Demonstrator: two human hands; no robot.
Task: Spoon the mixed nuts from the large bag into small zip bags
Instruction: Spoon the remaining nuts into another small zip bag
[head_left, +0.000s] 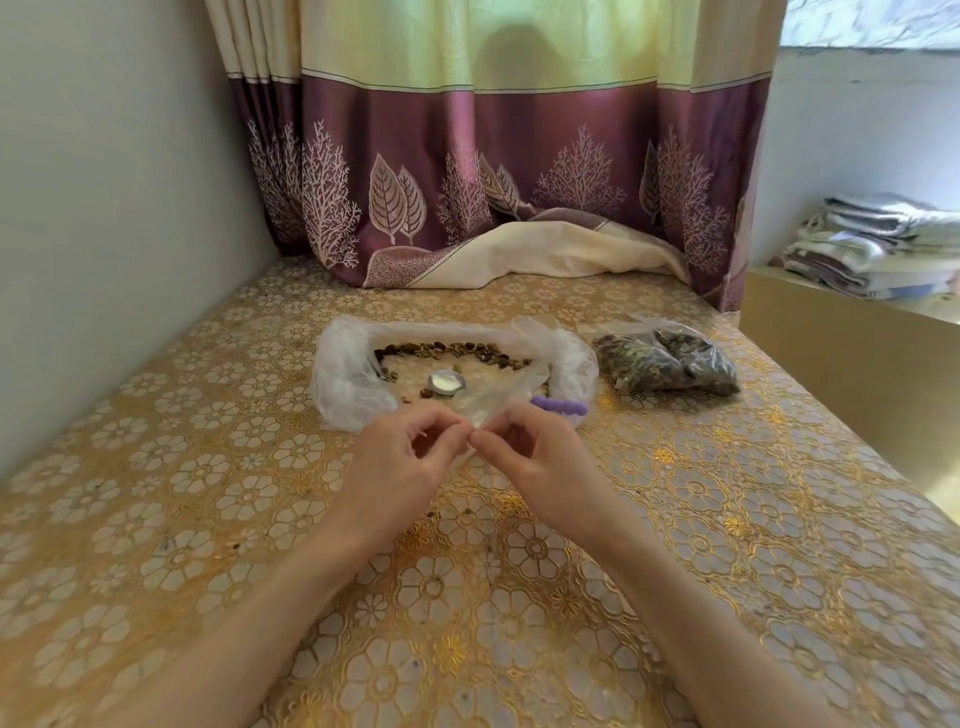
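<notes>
From the head camera we look down on a table (156, 519) covered with a gold cloth patterned in white flowers, filling the lower frame. A plain pale wall runs up the left side. Across the top hangs a curtain (493, 156), yellow-green above and plum below, printed with leaves and branching trees; its cream hem lies bunched on the cloth at upper centre. At the right edge we see a stack of folded linens (878, 244) on a separate ledge.

At centre sits the large bag (343, 379), clear plastic spread open, with nuts (457, 351) scattered in an arc inside it. A spoon (445, 384) with a round metal bowl and purple handle rests across the bag's near edge. To the right, just beside the bag, lie filled small zip bags (670, 361).

Our left hand (410, 457) and right hand (524, 457) meet just below the large bag, thumbs and forefingers pinched together on an empty clear zip bag (480, 410), the remaining fingers loosely curled.
</notes>
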